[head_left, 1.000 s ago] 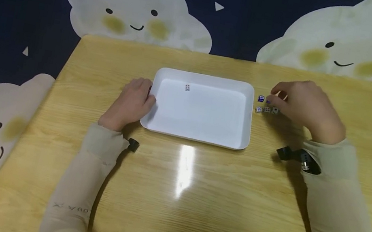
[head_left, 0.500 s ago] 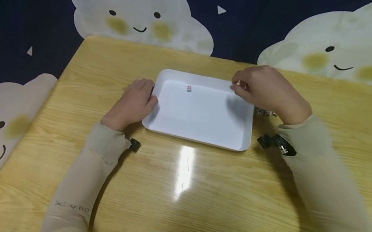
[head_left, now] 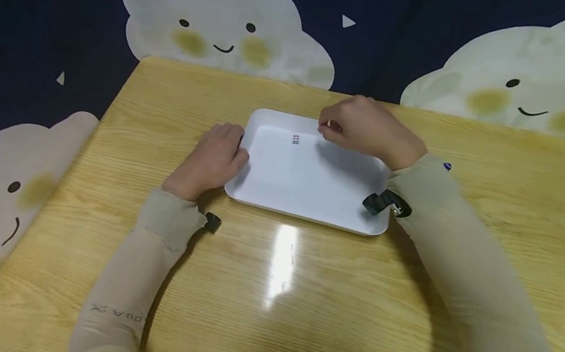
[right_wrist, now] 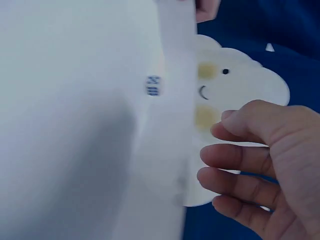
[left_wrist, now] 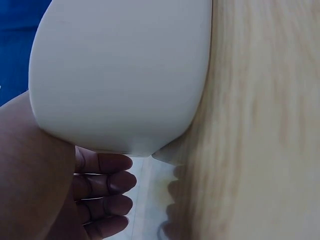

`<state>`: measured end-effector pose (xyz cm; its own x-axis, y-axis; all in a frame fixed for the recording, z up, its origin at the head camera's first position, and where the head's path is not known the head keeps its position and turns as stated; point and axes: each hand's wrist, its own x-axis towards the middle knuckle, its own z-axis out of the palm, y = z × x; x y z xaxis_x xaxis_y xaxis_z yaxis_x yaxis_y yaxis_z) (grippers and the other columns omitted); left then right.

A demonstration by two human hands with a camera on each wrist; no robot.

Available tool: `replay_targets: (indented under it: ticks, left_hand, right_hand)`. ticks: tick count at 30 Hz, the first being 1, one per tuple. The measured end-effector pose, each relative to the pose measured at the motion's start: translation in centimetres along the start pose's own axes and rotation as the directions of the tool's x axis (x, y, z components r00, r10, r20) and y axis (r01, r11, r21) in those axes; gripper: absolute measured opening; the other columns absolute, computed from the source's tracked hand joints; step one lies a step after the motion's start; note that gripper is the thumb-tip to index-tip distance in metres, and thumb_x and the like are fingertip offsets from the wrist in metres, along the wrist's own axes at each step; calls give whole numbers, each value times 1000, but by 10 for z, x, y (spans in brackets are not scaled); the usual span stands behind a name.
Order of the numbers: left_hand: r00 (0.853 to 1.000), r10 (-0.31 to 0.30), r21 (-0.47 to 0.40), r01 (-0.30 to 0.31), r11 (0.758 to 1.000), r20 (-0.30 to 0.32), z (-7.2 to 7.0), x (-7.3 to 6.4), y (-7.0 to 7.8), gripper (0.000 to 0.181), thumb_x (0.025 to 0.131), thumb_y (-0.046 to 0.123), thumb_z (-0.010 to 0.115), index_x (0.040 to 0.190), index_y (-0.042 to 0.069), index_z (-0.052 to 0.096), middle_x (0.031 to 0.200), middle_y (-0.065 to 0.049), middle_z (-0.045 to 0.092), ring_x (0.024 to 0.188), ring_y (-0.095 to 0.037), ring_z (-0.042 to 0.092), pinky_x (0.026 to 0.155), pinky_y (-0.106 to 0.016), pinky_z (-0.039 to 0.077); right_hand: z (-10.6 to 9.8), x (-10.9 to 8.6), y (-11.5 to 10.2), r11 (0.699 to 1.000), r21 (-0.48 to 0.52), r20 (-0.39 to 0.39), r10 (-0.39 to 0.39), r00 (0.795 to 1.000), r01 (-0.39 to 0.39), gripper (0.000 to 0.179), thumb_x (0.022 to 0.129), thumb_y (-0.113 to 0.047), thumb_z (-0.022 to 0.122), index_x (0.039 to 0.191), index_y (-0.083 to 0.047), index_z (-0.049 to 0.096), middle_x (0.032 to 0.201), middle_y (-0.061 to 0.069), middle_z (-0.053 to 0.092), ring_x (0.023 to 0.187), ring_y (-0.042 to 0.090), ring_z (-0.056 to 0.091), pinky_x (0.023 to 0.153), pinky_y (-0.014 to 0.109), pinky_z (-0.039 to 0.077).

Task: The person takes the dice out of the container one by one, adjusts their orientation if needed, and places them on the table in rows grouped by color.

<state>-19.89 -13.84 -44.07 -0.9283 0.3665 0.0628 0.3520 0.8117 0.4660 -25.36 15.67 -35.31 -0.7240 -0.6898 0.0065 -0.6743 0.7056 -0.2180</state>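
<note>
My left hand (head_left: 212,155) grips the left end of a shallow white tray (head_left: 304,214), whose outer wall (left_wrist: 120,75) fills the upper left wrist view. Over the tray's far side is my right hand (head_left: 366,126), its thumb and index fingertip brought together in a pinch. The die between those fingertips is hidden; the thumb and fingers of the right hand (right_wrist: 270,150) show beyond the tray's rim in the right wrist view. Inside the tray, against the far wall and left of that hand, lies one small white die (head_left: 296,140) with coloured pips.
A blue die (head_left: 447,166) peeks out beyond the right sleeve on the wooden table (head_left: 214,314); the sleeve covers the spot where other dice lay. Behind the table hangs a dark cloth (head_left: 380,30) with smiling clouds.
My right hand has moved left from the dice beside the tray to above the tray, nearing the white die. The left hand keeps its hold, and the view has shifted slightly.
</note>
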Motion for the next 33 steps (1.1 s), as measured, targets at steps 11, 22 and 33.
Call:
replay_targets:
  ticks: [11, 22, 33]
  left_hand:
    - [1000, -1, -4, 2, 1000, 12, 0, 1, 4, 25, 97, 17, 41, 105, -3, 55, 93, -16, 54, 90, -35, 48, 85, -45, 40]
    - [1000, 6, -6, -6, 1000, 3, -1, -5, 7, 27, 98, 19, 42, 108, -3, 55, 95, -16, 54, 92, -36, 49, 87, -46, 41]
    - [1000, 13, 5, -13, 1000, -3, -5, -5, 8, 24, 96, 17, 42, 104, -2, 55, 89, -14, 51, 85, -33, 46, 81, -43, 39]
  right_hand:
    - [23, 24, -4, 1000, 11, 84, 1, 996, -2, 22, 98, -17, 63, 111, -7, 77, 88, 9, 73, 78, 22, 59, 80, 37, 52]
    - [36, 31, -12, 999, 49, 94, -19, 995, 15, 25, 97, -17, 67, 119, -8, 74, 92, 11, 77, 82, 23, 69, 84, 41, 57]
    - [46, 33, -9, 992, 121, 24, 29, 999, -31, 23, 93, -20, 69, 112, -9, 76, 102, 10, 77, 92, 24, 71, 88, 41, 55]
